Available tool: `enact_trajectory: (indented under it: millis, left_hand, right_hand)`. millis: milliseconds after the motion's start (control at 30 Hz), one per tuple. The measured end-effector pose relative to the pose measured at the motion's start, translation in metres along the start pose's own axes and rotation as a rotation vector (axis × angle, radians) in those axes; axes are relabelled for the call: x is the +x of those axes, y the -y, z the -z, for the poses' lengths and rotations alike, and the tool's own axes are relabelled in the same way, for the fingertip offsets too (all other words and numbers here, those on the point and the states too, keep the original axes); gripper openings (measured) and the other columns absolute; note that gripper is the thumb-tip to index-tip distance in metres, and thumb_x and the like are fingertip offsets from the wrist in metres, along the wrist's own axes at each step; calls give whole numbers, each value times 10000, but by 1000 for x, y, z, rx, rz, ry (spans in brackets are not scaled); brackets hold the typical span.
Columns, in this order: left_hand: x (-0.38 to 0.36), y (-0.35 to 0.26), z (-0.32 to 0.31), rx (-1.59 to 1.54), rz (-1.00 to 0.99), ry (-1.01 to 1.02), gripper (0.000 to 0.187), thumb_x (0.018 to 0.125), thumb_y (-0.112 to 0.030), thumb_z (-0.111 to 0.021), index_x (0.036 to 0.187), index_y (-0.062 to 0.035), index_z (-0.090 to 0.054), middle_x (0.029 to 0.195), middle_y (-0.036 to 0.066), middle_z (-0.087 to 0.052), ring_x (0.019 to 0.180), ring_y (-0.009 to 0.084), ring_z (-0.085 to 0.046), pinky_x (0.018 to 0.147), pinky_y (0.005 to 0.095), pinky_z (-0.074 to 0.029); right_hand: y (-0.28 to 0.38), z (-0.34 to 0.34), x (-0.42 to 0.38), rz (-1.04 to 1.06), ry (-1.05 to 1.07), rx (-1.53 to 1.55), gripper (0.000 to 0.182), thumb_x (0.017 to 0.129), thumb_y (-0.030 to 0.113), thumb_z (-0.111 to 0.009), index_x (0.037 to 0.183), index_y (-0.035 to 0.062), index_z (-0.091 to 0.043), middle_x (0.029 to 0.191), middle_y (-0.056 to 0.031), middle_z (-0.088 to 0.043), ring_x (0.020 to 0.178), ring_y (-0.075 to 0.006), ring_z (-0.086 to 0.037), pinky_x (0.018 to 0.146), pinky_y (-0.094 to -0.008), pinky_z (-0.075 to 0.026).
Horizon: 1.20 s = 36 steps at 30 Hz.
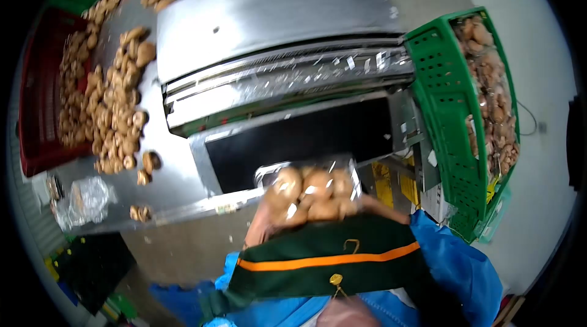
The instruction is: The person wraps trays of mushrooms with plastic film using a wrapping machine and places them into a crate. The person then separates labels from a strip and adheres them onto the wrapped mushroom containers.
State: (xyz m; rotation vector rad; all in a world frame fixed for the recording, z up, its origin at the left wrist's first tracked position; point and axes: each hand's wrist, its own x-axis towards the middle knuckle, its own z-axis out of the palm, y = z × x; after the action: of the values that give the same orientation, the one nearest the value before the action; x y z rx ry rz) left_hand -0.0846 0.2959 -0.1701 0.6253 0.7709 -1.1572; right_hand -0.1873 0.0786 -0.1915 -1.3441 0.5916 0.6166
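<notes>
A clear-wrapped tray of brown mushrooms is held close in front of my dark green apron, over the near edge of the black plate of the wrapping machine. My left hand grips the tray's left side, its fingers partly behind the mushrooms. On the right side, my right hand holds the tray's other end; most of its fingers are hidden by the tray and the apron. The film over the mushrooms shines with reflections.
Loose mushrooms lie on the steel table at left, beside a red crate. Crumpled clear film sits at the table's near left corner. A green crate with packed mushrooms stands at right. The machine's steel top is ahead.
</notes>
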Motion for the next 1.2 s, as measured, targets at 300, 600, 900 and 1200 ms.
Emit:
enact_trajectory:
  millis: [300, 600, 900, 1200]
  left_hand:
    - [-24, -21, -153, -88, -24, 636, 163, 879, -221, -446, 845, -66, -481, 834, 34, -485, 830, 129, -481, 867, 285, -333]
    - [84, -347, -278, 1509, -1641, -429, 367, 791, -131, -542, 1123, 21, -505, 1037, 166, -557, 848, 265, -549, 780, 365, -451]
    - [210, -529, -227, 979, -899, -126, 237, 866, -152, -450, 962, 43, -543, 808, 145, -614, 700, 239, -635, 610, 346, -543]
    - [218, -528, -232, 594, -1182, -155, 247, 896, -174, -498, 980, 51, -555, 772, 135, -621, 536, 206, -592, 492, 296, -529]
  right_hand:
    - [124, 38, -72, 504, 328, 332, 759, 727, 280, -697, 1328, 25, -312, 1316, -117, -399, 1202, -194, -396, 997, -325, -325]
    - [182, 317, -141, 814, -705, 640, 534, 832, 359, -556, 1244, 45, -425, 1236, -121, -485, 1052, -221, -531, 871, -355, -458]
    - [171, 348, -71, 324, -1214, 312, 626, 843, 428, -552, 1308, 59, -354, 1220, -126, -461, 1088, -223, -484, 864, -351, -442]
    - [174, 315, -53, 290, -1172, -1462, 796, 763, 530, -563, 1381, 151, -236, 1390, -239, -181, 1279, -414, -196, 998, -558, -202]
